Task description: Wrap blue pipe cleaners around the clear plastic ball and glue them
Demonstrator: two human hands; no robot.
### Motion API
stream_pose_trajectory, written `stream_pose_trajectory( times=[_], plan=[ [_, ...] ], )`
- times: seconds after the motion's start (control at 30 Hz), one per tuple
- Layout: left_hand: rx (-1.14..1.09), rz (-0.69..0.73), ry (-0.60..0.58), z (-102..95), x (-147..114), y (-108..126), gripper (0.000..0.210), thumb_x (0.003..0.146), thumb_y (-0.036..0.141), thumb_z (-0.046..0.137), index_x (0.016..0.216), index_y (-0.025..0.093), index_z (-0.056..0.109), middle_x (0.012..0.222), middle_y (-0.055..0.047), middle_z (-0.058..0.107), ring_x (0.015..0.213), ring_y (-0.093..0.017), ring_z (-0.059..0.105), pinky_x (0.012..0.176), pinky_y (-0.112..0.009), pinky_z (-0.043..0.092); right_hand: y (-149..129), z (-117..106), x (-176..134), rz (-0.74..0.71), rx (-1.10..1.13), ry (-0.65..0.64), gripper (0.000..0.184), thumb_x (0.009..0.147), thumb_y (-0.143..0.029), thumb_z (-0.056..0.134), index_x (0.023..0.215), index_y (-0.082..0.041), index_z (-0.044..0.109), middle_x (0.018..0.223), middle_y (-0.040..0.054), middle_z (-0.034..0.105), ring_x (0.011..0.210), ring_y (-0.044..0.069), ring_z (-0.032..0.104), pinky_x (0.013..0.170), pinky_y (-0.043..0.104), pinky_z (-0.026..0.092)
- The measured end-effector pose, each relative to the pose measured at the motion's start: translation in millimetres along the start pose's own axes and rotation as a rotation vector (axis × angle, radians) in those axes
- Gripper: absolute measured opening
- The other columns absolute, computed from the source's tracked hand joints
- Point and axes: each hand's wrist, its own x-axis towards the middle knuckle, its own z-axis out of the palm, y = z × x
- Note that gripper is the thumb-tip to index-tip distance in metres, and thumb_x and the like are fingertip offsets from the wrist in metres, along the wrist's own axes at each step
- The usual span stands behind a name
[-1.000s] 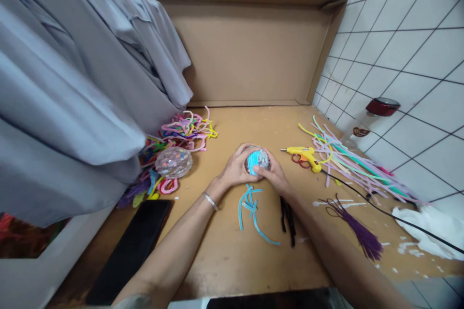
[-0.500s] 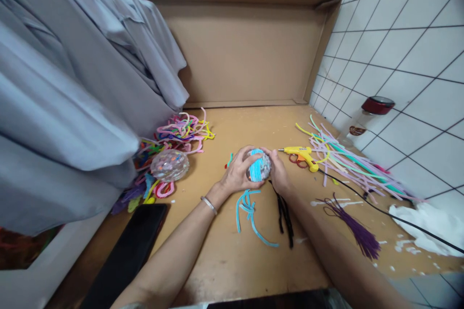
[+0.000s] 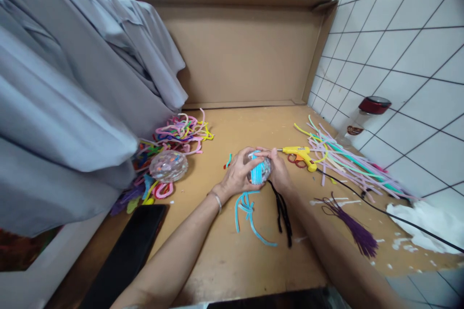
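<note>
Both hands hold a clear, rounded container (image 3: 266, 172) above the middle of the table, with a band of light-blue pipe cleaner (image 3: 257, 174) across its side. My left hand (image 3: 237, 174) wraps around its left side, thumb across the front. My right hand (image 3: 278, 171) closes on its right side, fingers reaching over the top. Just below lie some bent light-blue pipe cleaners (image 3: 248, 208) and several black pipe cleaners (image 3: 283, 215). A yellow glue gun (image 3: 297, 151) with its nozzle toward my right hand rests beside red-handled scissors (image 3: 297, 160).
Left of my hands sits another clear container (image 3: 168, 166) against a heap of coloured pipe cleaners (image 3: 181, 130). A black phone-like slab (image 3: 126, 256) lies nearer. On the right are pastel pipe cleaners (image 3: 348, 159), a purple bundle (image 3: 357, 231), a red-lidded jar (image 3: 373, 106), white tissue (image 3: 424, 224) and a black cord (image 3: 348, 186).
The fingers of my right hand have moved left over the top of the container. It has turned slightly in my hands, while both hands keep hold of it.
</note>
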Motion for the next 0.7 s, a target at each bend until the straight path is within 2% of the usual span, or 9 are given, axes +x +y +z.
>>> stream_pose_trajectory(
  times=[0.1,0.23,0.47,0.7],
  plan=[
    [0.062,0.024,-0.010,1.0,0,1,0.075,0.068,0.043,0.083,0.136,0.024,0.057,0.142,-0.017,0.042,0.132,-0.036,0.050,0.105,-0.051,0.050,3,0,1,0.052,0.047,-0.001,0.066,0.084,-0.081,0.047,0.099,-0.026,0.079,0.122,0.0070,0.073,0.120,0.028,0.064,0.106,0.044,0.048],
    [0.079,0.063,-0.005,1.4,2,3,0.069,0.070,0.040,0.081,0.134,0.024,0.059,0.141,-0.016,0.044,0.128,-0.034,0.052,0.104,-0.050,0.051,2,1,0,0.077,-0.003,0.000,0.063,0.082,-0.079,0.053,0.109,-0.027,0.076,0.116,0.0054,0.076,0.116,0.027,0.066,0.106,0.044,0.049],
    [0.058,0.064,0.022,2.2,1,2,0.071,0.069,0.041,0.083,0.134,0.024,0.058,0.141,-0.016,0.041,0.130,-0.035,0.050,0.104,-0.051,0.051,-8,2,-2,0.022,-0.091,-0.030,0.060,0.087,-0.076,0.050,0.101,-0.024,0.077,0.110,0.0080,0.077,0.107,0.027,0.069,0.097,0.042,0.054],
    [-0.010,0.015,0.013,0.0,2,0,0.077,0.068,0.041,0.084,0.137,0.024,0.054,0.142,-0.016,0.039,0.135,-0.035,0.047,0.107,-0.052,0.049,-9,4,-2,-0.079,-0.125,-0.052,0.061,0.088,-0.078,0.044,0.088,-0.027,0.078,0.118,0.0062,0.073,0.122,0.025,0.062,0.109,0.042,0.047]
  ],
)
